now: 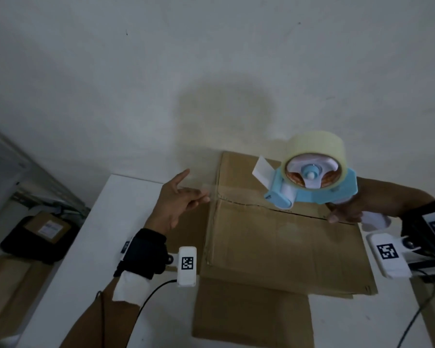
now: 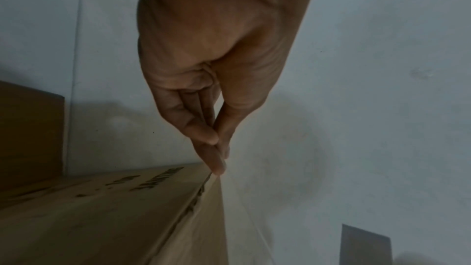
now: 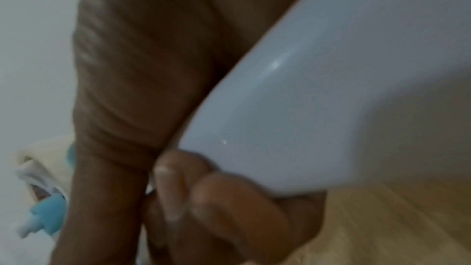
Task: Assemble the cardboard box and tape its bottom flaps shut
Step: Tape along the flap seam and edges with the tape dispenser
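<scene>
A brown cardboard box (image 1: 274,242) stands on the white table (image 1: 116,222) with its flaps folded shut, and a dark seam (image 1: 274,209) runs across the top. My right hand (image 1: 344,212) grips the white handle (image 3: 331,88) of a blue tape dispenser (image 1: 312,182), holding it just above the seam. A clear tape strip (image 1: 211,192) stretches left from the dispenser. At the box's left edge my left hand (image 1: 183,199) pinches the strip's end between thumb and fingers (image 2: 216,148), the index finger pointing out. In the left wrist view the box (image 2: 114,209) shows printed lettering on its side.
A wall rises close behind the table. A flat cardboard sheet (image 1: 249,315) lies under the box and overhangs the table's near edge. On the floor at the left sits a black bag (image 1: 40,237) with a parcel on it. A cable (image 1: 156,290) trails from my left wrist.
</scene>
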